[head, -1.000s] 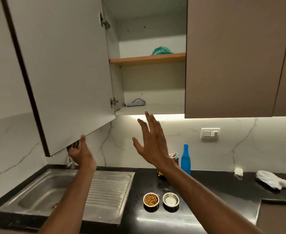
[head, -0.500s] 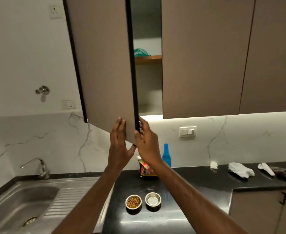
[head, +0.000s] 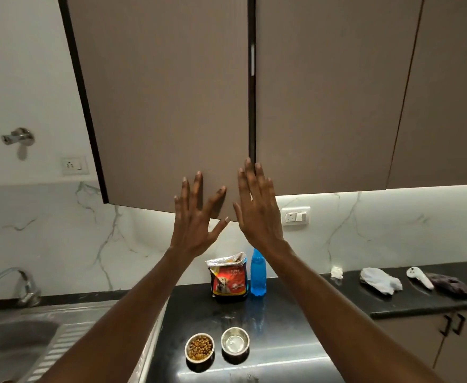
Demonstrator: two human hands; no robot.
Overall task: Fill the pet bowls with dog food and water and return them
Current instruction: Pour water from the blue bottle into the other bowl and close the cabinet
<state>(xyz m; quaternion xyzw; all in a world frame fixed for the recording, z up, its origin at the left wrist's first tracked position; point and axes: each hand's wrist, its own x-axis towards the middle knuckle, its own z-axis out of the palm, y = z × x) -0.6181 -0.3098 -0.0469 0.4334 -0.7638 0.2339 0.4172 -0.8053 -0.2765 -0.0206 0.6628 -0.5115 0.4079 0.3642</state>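
Observation:
Two small steel bowls stand side by side on the black counter [head: 282,327]: the left bowl [head: 199,347] holds brown kibble, the right bowl [head: 235,341] holds water. Behind them an opened dog food bag [head: 228,277] stands upright next to a blue water bottle [head: 258,273]. Both hands are raised to the brown upper cabinet door [head: 166,106], which is shut. My left hand [head: 196,217] and my right hand [head: 257,205] have spread fingers, flat near the door's lower right corner, holding nothing.
A steel sink [head: 14,344] with a tap [head: 19,286] lies at the left. A wall socket [head: 295,216] sits under the cabinets. Crumpled white cloths [head: 380,280], a white controller-like object [head: 419,277] and a dark cloth [head: 451,284] lie on the counter's right. Lower cabinet doors [head: 453,324] are below.
The cabinet door swung from wide open to shut. Both hands went from its edge to flat, open palms at its lower corner. The view shifted right.

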